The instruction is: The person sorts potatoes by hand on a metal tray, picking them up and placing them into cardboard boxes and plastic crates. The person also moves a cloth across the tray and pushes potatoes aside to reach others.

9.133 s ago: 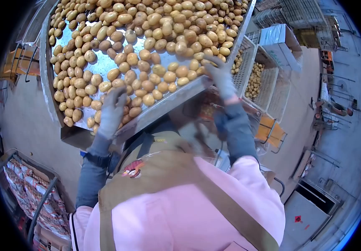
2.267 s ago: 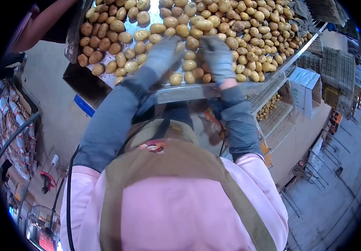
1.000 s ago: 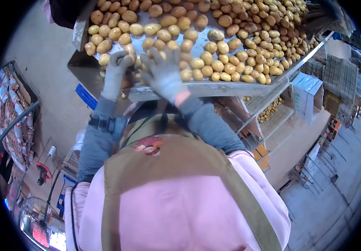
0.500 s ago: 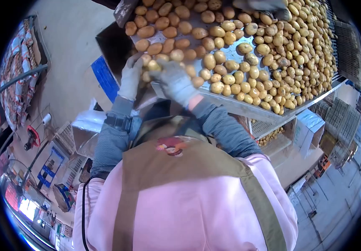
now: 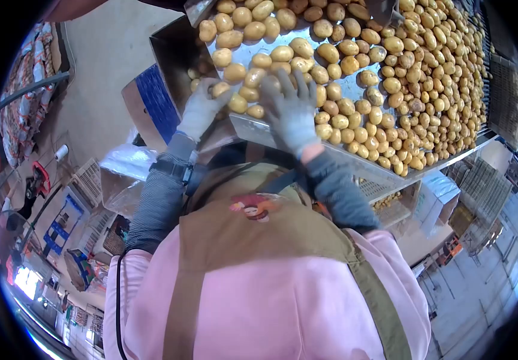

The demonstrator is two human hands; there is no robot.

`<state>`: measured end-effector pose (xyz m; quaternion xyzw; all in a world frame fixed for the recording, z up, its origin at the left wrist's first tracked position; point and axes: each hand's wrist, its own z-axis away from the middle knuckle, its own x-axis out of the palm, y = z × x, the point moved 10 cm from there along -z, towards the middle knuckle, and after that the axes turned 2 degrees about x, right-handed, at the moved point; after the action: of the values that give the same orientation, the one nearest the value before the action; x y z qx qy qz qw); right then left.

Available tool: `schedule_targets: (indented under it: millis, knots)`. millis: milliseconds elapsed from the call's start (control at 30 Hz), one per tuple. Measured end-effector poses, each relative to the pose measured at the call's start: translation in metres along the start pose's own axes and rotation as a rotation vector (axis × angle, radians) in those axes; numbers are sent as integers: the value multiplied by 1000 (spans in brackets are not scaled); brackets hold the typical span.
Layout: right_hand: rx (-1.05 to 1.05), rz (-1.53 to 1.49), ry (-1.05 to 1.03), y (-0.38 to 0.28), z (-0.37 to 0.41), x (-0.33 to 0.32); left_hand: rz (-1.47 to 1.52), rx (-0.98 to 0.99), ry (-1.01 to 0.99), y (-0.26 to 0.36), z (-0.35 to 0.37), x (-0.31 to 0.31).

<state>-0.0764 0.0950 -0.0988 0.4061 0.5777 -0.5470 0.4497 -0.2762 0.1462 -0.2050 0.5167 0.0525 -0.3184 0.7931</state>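
Many yellow-brown potatoes (image 5: 346, 105) lie on a metal sorting table (image 5: 253, 129), packed densely on the right and sparser on the left. At the table's left end, my left hand (image 5: 204, 108), in a pale glove, has its thumb and fingers apart around a potato (image 5: 220, 90); whether it grips it is unclear. My right hand (image 5: 292, 111), also gloved, lies palm down with fingers spread over the potatoes near the front edge. Its palm and fingertips touch or hover just above several of them.
An open dark bin (image 5: 178, 60) with some potatoes inside adjoins the table's left end. Beside it is a blue-and-brown box (image 5: 157, 96). A co-worker's gloved hand (image 5: 384, 11) is at the table's far side. Plastic-covered cartons (image 5: 128, 162) stand at lower left.
My right hand has moved right and its fingers have spread. My left hand has shifted slightly right. Potatoes near both hands have changed position, and the view has shifted a little.
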Motion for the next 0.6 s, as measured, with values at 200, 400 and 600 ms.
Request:
schedule_targets:
  millis: [200, 400, 600]
  knots:
    - [-107, 63, 100, -36, -23, 19, -82, 81, 89, 21, 0, 0]
    - [-139, 138, 8, -37, -30, 31, -472, 314, 272, 60, 20, -28]
    - [-165, 237, -91, -45, -44, 46, -309, 394, 297, 73, 39, -23]
